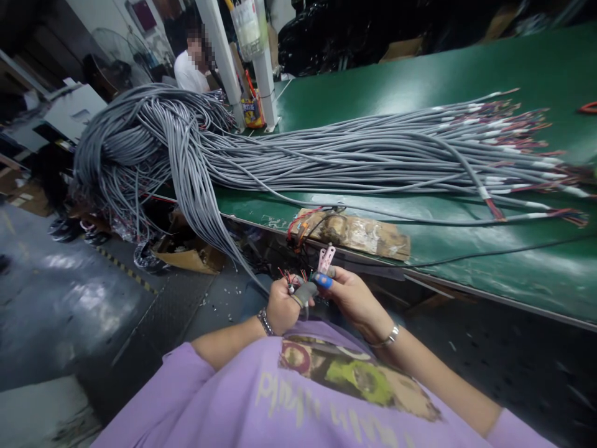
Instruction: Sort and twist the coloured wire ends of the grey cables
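My left hand (283, 306), with grey covering on its thumb, is closed around the ends of a grey cable bundle (205, 193) that hangs over the bench edge. Thin coloured wires (290, 281) stick out above its fingers. Close beside it, my right hand (357, 297) is closed in a pinch, with blue tape round one finger. A pale pink flat piece with slotted ends (326, 257) juts up from the right hand's fingertips; its lower part is hidden. Both hands meet in front of my body, just below the bench edge.
Many grey cables (336, 152) lie along the green bench (504, 261), with stripped ends at right and a heap at left. A worn wooden block (364, 233) sits at the front edge. Behind are a white post (268, 81) and a person (191, 65). A cardboard box (191, 252) stands below.
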{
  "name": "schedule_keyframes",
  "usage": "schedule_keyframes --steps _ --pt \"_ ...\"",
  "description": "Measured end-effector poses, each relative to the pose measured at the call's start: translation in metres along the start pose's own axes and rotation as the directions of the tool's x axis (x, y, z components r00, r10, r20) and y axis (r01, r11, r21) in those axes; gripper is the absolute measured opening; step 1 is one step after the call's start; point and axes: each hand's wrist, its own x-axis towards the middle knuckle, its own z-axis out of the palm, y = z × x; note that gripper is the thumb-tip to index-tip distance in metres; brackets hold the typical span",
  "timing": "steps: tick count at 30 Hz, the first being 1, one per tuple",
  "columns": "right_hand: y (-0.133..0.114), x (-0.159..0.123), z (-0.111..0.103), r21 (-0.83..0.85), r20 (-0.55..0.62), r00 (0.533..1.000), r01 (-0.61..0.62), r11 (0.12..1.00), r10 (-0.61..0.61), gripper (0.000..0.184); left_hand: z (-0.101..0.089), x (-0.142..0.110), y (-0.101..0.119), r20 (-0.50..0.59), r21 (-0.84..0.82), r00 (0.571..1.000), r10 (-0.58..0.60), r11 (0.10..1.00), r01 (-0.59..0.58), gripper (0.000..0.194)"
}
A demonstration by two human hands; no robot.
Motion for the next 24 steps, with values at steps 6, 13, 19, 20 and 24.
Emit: schedule_keyframes --steps 6,13,19,20,24 --pt "0.007 0.002 -0.01 0.05 0.098 0.995 -0.02 0.999 0.015 0.027 -0.002 0.0 -0.005 0.014 -0.042 1.0 -0.016 0.999 0.017 0.044" --pt "-0.006 0.015 -0.017 0.271 0.169 0.983 -0.12 0.955 0.076 0.03 0.003 0.004 -0.011 0.032 -0.123 0.999 -0.039 0.991 0.043 0.04" --pt "-0.006 0.029 -0.009 0.304 0.112 0.99 -0.116 0.946 0.086 0.034 0.011 0.007 -0.007 0.037 -0.156 0.997 -0.07 0.985 0.075 0.044" --pt "-0.005 0.03 -0.009 0.32 0.1 0.991 -0.116 0.94 0.089 0.034 0.012 0.007 -0.007 0.032 -0.16 0.997 -0.075 0.984 0.079 0.044" --pt "-0.003 0.032 -0.007 0.379 0.068 0.994 -0.101 0.92 0.081 0.032 0.012 0.01 -0.012 0.019 -0.16 0.997 -0.073 0.984 0.075 0.044"
